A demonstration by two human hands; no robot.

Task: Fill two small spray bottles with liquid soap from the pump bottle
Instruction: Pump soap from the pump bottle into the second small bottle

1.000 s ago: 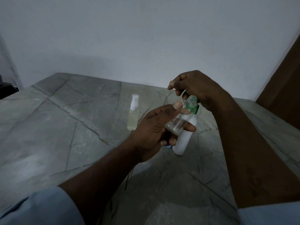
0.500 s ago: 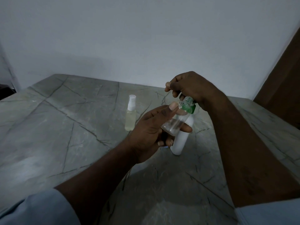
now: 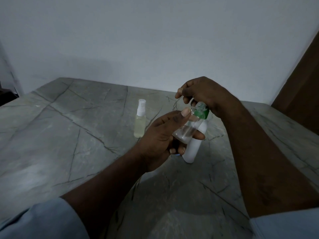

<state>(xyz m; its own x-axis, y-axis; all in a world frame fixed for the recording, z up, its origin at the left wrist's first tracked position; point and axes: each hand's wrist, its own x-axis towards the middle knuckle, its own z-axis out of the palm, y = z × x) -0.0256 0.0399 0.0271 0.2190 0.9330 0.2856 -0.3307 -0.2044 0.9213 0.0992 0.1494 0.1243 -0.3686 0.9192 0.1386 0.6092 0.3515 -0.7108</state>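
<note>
One view only, riding on the head, tilted forward and down along both forearms. Left hand (image 3: pixel 160 138) and right hand (image 3: pixel 205 94) sit close, just right of centre, near enough to catch the neck threads on the clear bottle (image 3: pixel 188 128) in the left fingers (image 3: pixel 198 136), pump bottle (image 3: pixel 191 150) just behind them. Beyond the fingers, the table (image 3: pixel 69 135) runs back to the wall (image 3: pixel 155 40). Nearer than the fingers, blue sleeves (image 3: pixel 34 221) fill both bottom corners.

Pump bottle (image 3: pixel 193 149) top under right hand (image 3: pixel 204 94)
</note>
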